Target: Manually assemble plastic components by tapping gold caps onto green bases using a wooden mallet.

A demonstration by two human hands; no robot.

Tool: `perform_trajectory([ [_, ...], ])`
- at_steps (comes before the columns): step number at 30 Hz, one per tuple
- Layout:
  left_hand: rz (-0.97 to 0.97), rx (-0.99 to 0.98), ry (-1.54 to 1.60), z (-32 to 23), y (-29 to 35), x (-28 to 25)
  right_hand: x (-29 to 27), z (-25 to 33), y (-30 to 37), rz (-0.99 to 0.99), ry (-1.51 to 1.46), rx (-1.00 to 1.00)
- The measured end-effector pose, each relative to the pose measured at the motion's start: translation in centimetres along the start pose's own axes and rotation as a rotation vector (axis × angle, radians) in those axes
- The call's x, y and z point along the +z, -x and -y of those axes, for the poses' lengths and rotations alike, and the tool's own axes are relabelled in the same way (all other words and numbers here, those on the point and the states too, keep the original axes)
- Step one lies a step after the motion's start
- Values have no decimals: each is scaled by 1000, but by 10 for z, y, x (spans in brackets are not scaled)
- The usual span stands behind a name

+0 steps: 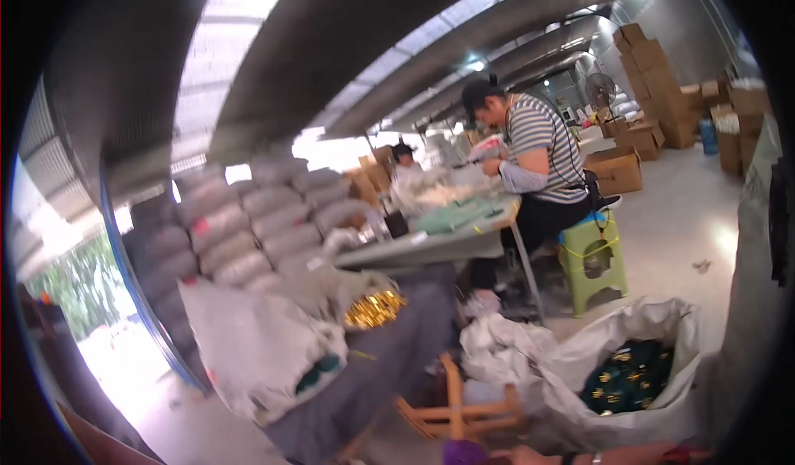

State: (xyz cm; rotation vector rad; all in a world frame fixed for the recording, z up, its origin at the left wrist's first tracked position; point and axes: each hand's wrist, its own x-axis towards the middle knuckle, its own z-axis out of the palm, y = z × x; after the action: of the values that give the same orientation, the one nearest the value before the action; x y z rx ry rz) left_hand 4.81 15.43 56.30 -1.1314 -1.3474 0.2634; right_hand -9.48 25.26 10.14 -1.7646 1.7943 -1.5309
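Observation:
My right hand (526, 455) is just inside the lower edge, mostly cut off and smeared, with bands around the wrist. A purple thing (464, 452) touches or lies close to it; its kind and whether I hold it cannot be made out. My left forearm (103, 444) crosses the lower left corner, while the left hand is out of the picture. Nearest to the right hand are a wooden stool frame (455, 407) and a large white woven sack (691, 366), open at the top, holding dark green pieces with gold bits (629, 378).
A dark-covered table (406, 345) bears a white sack (248, 341) and shiny gold material (375, 308). Beyond, a person in a striped shirt (534, 130) sits on a green plastic stool (596, 266) at another table (389, 252). Stacked sacks (219, 225) and cardboard boxes (654, 76) stand farther off.

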Motion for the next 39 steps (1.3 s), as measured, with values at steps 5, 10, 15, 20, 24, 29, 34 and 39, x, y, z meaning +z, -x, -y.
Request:
perform_trajectory([
  [5, -53, -221, 15, -16, 85, 22, 7, -38, -2, 146, -173, 98],
  [10, -35, -527, -47, -78, 150, 6, 21, -29, -15, 79, -179, 33],
  [15, 110, -850, -264, -179, 172, -52, -9, -27, -9, -116, -266, 74],
  [20, 514, -1916, -893, -345, 281, -160, 10, -51, -4, -193, -299, 227],
  [24, 920, -2155, -984, -498, 335, -197, 3, -54, -6, -118, -133, 194],
  [29, 948, -2324, -1325, -594, 369, -211, 17, -34, -10, -130, 101, -29],
  [34, 1310, -2294, -1492, -587, 401, -181, 19, -31, -15, -66, -173, 164],
  [39, 1345, -2226, -1392, -583, 426, -174, 17, -34, -17, -104, -201, 90],
])
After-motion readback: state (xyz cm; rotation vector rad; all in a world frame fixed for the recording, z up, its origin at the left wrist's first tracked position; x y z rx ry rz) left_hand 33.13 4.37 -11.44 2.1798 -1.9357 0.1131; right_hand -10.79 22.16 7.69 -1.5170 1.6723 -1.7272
